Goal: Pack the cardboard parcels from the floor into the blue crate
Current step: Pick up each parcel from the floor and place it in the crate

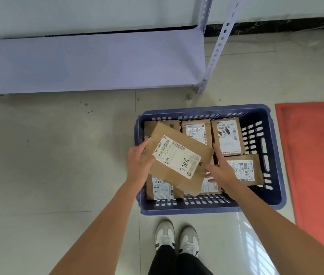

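Cardboard like this looks stiff and light, so we judge the parcel [179, 157] will handle easily if held by its short edges, away from the smooth white label [177, 156] where fingers might slide. We have it tilted above the blue crate [264, 203], over the crate's left half. Our left hand [137, 161] clasps its left edge, thumb on top and fingers beneath. Our right hand [219, 169] meets its right corner with fingers spread, steadying more than clenching. Inside the crate, other parcels [227, 136] lie flat in rows along the far wall and the near wall, and ours hangs over them. No parcels show on the floor [58, 165] left of the crate.
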{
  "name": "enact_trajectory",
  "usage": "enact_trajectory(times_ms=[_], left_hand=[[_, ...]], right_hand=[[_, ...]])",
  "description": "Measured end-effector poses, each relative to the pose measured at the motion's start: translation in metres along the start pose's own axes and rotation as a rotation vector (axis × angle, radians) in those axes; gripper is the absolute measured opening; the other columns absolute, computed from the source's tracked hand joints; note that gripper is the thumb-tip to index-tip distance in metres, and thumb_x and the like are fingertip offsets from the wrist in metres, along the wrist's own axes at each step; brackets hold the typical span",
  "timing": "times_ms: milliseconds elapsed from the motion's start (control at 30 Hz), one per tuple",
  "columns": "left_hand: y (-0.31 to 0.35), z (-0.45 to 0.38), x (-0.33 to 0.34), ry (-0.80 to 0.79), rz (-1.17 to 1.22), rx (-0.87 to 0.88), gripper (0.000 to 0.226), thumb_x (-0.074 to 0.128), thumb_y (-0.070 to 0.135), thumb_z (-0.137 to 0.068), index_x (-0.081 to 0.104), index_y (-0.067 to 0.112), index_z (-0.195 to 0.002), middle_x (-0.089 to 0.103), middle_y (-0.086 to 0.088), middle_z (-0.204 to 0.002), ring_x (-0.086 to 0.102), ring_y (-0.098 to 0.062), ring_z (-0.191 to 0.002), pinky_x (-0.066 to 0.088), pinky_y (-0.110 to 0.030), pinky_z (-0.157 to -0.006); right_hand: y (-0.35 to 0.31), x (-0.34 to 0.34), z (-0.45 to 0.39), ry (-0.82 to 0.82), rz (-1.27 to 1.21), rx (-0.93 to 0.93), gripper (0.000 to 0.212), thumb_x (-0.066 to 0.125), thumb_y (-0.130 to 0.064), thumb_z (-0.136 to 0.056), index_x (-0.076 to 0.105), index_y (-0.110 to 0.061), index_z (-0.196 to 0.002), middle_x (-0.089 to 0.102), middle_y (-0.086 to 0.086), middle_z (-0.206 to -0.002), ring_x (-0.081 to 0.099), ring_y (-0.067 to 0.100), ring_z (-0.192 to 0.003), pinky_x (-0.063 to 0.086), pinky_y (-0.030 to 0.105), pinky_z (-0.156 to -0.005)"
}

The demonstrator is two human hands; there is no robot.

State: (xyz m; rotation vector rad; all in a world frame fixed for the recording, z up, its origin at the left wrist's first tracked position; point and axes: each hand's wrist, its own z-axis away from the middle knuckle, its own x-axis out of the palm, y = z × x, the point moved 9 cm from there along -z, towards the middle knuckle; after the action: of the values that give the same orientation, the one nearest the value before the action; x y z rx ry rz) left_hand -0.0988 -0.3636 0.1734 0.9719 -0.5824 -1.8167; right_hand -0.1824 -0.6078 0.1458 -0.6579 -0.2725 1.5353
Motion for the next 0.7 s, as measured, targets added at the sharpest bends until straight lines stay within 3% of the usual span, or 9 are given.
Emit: enact_trajectory(times_ms=[100,267,333,367,433,467,600,700], left_hand=[[0.009,-0.005,0.002,-0.026,-0.040,0.046,0.048,0.058,0.019,-0.087,0.049,0.036,-0.130,0.049,-0.002,-0.117,0.044,-0.014,-0.113,0.039,-0.032,-0.098],[0.011,-0.006,0.001,0.033,0.103,0.000,0.050,0.064,0.015,-0.082,0.048,0.027,-0.127,0.052,0.008,-0.119,0.051,-0.008,-0.107,0.045,-0.019,-0.080],[0.013,-0.007,0.002,0.056,0.055,0.031,0.045,0.063,0.011,-0.080,0.052,0.027,-0.120,0.051,0.003,-0.121,0.049,-0.014,-0.112,0.047,-0.023,-0.086],[0.014,-0.008,0.003,0.060,0.037,0.041,0.044,0.063,0.010,-0.080,0.053,0.027,-0.119,0.048,0.001,-0.122,0.048,-0.012,-0.111,0.047,-0.017,-0.085],[0.012,-0.011,0.006,0.047,0.019,0.031,0.046,0.061,0.010,-0.081,0.053,0.026,-0.124,0.040,-0.001,-0.124,0.047,-0.004,-0.099,0.042,0.001,-0.069],[0.010,-0.014,0.009,0.032,0.013,0.020,0.048,0.060,0.010,-0.082,0.052,0.025,-0.128,0.038,-0.003,-0.124,0.046,-0.003,-0.095,0.040,0.004,-0.063],[0.003,-0.024,0.014,0.013,0.016,-0.002,0.054,0.058,0.012,-0.083,0.046,0.025,-0.134,0.041,-0.007,-0.127,0.047,-0.016,-0.108,0.041,-0.010,-0.071],[0.002,-0.033,0.015,0.018,0.046,0.005,0.063,0.059,0.015,-0.083,0.035,0.032,-0.139,0.040,0.005,-0.130,0.045,-0.008,-0.110,0.043,-0.018,-0.083]], right_hand=[[0.007,0.002,-0.005,-0.034,-0.074,0.071,0.075,0.064,-0.024,-0.083,0.020,-0.046,-0.140,0.053,0.002,-0.106,0.063,0.026,-0.086,0.052,0.037,-0.075],[0.019,0.003,-0.008,0.003,-0.244,0.130,0.064,0.061,-0.010,-0.083,0.031,-0.036,-0.133,0.059,0.009,-0.101,0.064,0.027,-0.086,0.053,0.032,-0.071],[0.023,0.003,-0.008,0.006,-0.316,0.136,0.060,0.060,-0.005,-0.081,0.035,-0.031,-0.129,0.059,0.008,-0.103,0.065,0.024,-0.083,0.053,0.028,-0.067],[0.024,0.004,-0.008,0.000,-0.338,0.130,0.059,0.061,-0.004,-0.079,0.037,-0.030,-0.127,0.059,0.009,-0.108,0.065,0.024,-0.086,0.053,0.028,-0.069],[0.028,0.008,-0.009,-0.001,-0.359,0.120,0.056,0.063,-0.004,-0.077,0.040,-0.030,-0.120,0.056,0.008,-0.119,0.064,0.025,-0.093,0.053,0.032,-0.078],[0.030,0.010,-0.009,0.004,-0.363,0.120,0.054,0.064,-0.005,-0.077,0.041,-0.031,-0.119,0.055,0.008,-0.123,0.063,0.025,-0.094,0.052,0.034,-0.082],[0.040,0.014,-0.010,0.051,-0.333,0.117,0.070,0.066,-0.011,-0.078,0.033,-0.035,-0.135,0.050,0.003,-0.122,0.056,0.026,-0.109,0.048,0.039,-0.089],[0.039,0.029,-0.015,-0.002,-0.336,0.091,0.074,0.065,-0.009,-0.078,0.033,-0.031,-0.141,0.054,-0.005,-0.112,0.057,0.022,-0.105,0.048,0.029,-0.080]])
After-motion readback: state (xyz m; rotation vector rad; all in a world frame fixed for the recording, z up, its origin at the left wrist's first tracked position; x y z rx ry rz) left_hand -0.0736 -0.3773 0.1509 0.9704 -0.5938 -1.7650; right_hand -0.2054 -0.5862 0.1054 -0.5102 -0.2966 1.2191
